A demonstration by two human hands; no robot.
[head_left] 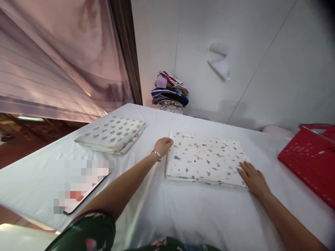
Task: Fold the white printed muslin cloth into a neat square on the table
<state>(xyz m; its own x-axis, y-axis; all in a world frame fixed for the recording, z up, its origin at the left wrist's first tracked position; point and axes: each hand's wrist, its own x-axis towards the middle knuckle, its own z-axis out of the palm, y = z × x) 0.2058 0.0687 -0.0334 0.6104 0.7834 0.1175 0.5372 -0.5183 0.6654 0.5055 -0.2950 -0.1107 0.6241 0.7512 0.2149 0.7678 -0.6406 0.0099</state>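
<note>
A folded white cloth [206, 158] printed with small palms, fruit and animals lies flat on the white-covered bed or table. At its left edge, near the far corner, my left hand [163, 145] has thumb and fingers pinched together on the fabric. My right hand [252, 177] rests on the cloth's right edge with the fingers spread and outstretched. Farther left lies a second folded white cloth [113, 134] with grey-green cactus-like prints, apart from both hands.
A red plastic basket [309, 157] stands at the right edge. Folded clothes [170, 92] are stacked against the white wall [248, 52]. A flat, pixelated object [86, 184] lies beside my left forearm. Pink curtains [60, 52] hang at the left.
</note>
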